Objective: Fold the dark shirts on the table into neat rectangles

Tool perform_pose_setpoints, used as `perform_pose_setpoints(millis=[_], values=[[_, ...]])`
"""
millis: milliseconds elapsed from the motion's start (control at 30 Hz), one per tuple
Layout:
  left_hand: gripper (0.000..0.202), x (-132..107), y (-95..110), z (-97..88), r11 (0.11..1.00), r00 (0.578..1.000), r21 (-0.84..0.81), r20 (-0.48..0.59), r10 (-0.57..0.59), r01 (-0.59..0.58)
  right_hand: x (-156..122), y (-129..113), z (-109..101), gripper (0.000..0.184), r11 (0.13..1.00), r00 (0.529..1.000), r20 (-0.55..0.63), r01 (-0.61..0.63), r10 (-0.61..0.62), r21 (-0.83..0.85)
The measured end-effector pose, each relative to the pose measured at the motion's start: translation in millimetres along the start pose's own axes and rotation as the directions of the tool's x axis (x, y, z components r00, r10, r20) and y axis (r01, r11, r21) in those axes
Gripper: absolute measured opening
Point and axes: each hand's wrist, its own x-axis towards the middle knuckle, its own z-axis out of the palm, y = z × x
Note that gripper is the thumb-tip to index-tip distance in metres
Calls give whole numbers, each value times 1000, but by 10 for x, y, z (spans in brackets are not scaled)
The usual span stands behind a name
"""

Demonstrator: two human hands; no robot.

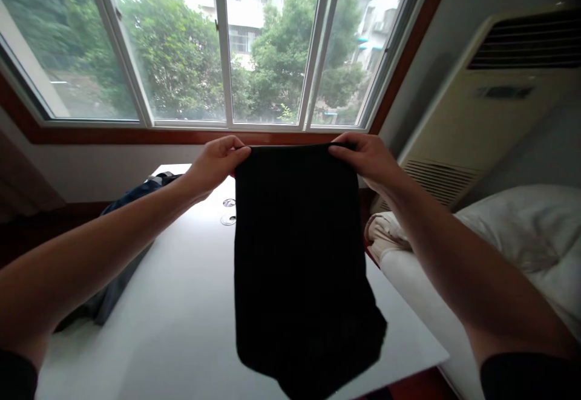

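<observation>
A black piece of cloth, maybe a folded garment (pixel 299 255), hangs stretched between my two hands. My left hand (pixel 220 161) pinches its upper left corner between thumb and fingers. At the upper right corner, my right hand (pixel 363 157) grips the edge in the same way. The cloth's top edge is pulled nearly straight and level. Its lower end hangs uneven, with a corner sticking out to the right. Beneath it is a white table (pixel 181 303), partly hidden by the cloth. So dark is the fabric that folds and seams cannot be made out.
Dark blue and grey clothing (pixel 122 267) lies along the table's left side. To the right is a bed with white bedding (pixel 521 236). A cream air conditioner (pixel 490 103) stands by the wall, right of the window (pixel 267 43). Round metal fittings (pixel 228 219) show on the tabletop.
</observation>
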Motion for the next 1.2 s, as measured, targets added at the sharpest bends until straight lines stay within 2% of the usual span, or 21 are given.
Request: perform_pose_setpoints(millis=[67, 167, 267, 333, 433, 467, 533, 633, 700, 800, 900, 1000, 1067, 1133, 1200], values=[[28, 232, -146, 133, 999, 999, 31, 43, -33, 32, 220, 268, 0, 43, 1000, 1000, 20, -13, 14, -24], [24, 693, -288, 352, 995, 1000, 94, 10, 10, -11, 564, 610, -27, 42, 996, 1000, 24, -15, 17, -89], [10, 1278, -275, 570, 969, 989, 210, -36, 144, -133, 922, 825, -141, 38, 979, 994, -103, 1, -22, -202], [8, 1629, -259, 709, 925, 970, 311, -37, 239, -217, 1129, 948, -242, 32, 957, 980, -192, -8, -51, -291], [14, 1882, -417, 947, 873, 963, 432, -36, 269, -227, 1266, 1235, -317, 19, 915, 971, -232, -41, -58, -400], [15, 1867, -537, 1045, 861, 967, 464, -34, 251, -207, 1242, 1368, -299, 15, 902, 976, -212, -46, -51, -429], [15, 1694, -862, 1277, 832, 982, 533, -12, 190, -155, 1076, 1672, -184, 12, 876, 992, -122, -36, -26, -481], [12, 1190, -1417, 1682, 765, 993, 637, 108, 40, -100, 600, 2109, 136, 8, 840, 994, 107, 47, 13, -541], [13, 818, -1723, 1943, 738, 978, 669, 200, -63, -89, 234, 2320, 369, 13, 832, 974, 221, 85, 45, -548], [16, 404, -2007, 2226, 737, 945, 667, 298, -132, -107, -197, 2509, 623, 24, 830, 957, 282, 106, 64, -547], [16, 255, -2132, 2313, 747, 953, 652, 291, -87, -131, -397, 2604, 731, 20, 821, 956, 279, 88, 89, -564], [15, 261, -2213, 2251, 752, 981, 648, 194, -6, -124, -477, 2659, 782, 11, 786, 979, 146, -23, 144, -618], [15, 241, -2277, 2183, 736, 985, 665, 169, 21, -130, -553, 2683, 830, 10, 751, 974, 76, -113, 212, -650], [15, 151, -2343, 2137, 700, 973, 692, 230, 23, -180, -661, 2698, 894, 11, 745, 939, 161, -129, 304, -654], [14, 6, -2397, 2134, 655, 930, 700, 366, 13, -285, -765, 2700, 969, 11, 765, 870, 312, -107, 381, -636]])
